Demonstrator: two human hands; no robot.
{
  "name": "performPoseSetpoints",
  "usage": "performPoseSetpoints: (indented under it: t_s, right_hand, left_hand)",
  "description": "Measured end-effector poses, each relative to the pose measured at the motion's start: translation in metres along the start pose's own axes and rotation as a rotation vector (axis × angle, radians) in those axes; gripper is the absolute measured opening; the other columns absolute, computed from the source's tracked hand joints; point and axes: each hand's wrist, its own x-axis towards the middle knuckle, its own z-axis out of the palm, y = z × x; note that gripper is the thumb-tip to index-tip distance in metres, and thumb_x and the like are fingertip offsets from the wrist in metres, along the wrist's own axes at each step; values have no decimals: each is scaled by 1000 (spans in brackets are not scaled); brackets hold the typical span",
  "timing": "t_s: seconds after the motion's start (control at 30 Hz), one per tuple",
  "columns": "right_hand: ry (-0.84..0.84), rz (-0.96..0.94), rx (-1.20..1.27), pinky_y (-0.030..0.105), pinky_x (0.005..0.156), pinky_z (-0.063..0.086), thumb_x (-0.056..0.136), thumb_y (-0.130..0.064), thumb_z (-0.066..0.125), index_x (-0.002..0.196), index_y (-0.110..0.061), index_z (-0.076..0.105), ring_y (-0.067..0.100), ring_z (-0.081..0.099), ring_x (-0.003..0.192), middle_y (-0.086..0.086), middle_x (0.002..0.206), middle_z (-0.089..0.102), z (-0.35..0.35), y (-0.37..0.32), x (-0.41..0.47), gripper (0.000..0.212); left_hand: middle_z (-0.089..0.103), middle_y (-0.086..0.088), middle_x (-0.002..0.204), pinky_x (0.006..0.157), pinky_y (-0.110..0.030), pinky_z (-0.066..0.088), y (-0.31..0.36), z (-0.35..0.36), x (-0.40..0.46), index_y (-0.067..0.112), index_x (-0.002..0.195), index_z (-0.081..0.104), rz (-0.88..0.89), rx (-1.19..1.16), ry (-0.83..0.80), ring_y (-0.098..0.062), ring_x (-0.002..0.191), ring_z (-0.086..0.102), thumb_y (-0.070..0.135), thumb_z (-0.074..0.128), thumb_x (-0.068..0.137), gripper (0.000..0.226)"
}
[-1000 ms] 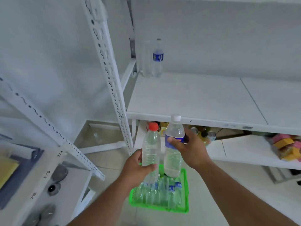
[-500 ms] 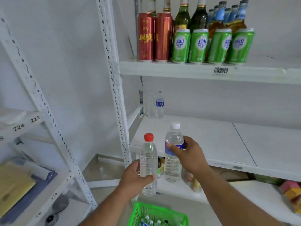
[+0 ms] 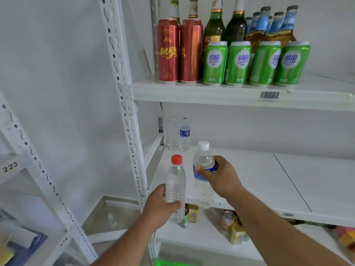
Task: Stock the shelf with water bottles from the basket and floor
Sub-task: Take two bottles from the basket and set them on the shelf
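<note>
My left hand (image 3: 158, 205) grips a clear water bottle with a red cap (image 3: 175, 181), held upright in front of the shelf's front edge. My right hand (image 3: 221, 176) grips a second clear bottle with a white cap and blue label (image 3: 203, 166), upright, just above the front left of the white middle shelf (image 3: 249, 175). Two water bottles (image 3: 181, 135) stand in the back left corner of that shelf. Only the rim of the green basket (image 3: 172, 263) shows at the bottom edge.
The upper shelf (image 3: 230, 95) carries red cans, green cans and beer bottles. A perforated white upright (image 3: 123, 104) stands left of my hands. Small jars and packets sit on the lower shelf (image 3: 201, 233). Another rack stands at the far left.
Both hands have lifted the two bottles up from the basket to the middle shelf's level. My view has tilted upward, so the basket has dropped almost out of sight.
</note>
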Motion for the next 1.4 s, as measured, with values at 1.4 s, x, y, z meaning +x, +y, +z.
performPoseSetpoints:
  t_s: [1.4]
  right_hand:
    - [-74,124,-66,18,60,41,76,-45,79,100,-39,58,0,59,81,-21,89,62,98,91,307,33]
  left_hand:
    - [75,14,89,75,-25,55,-40,24,338,30,100,69,14,-12,190,-1,81,70,21,87,60,44]
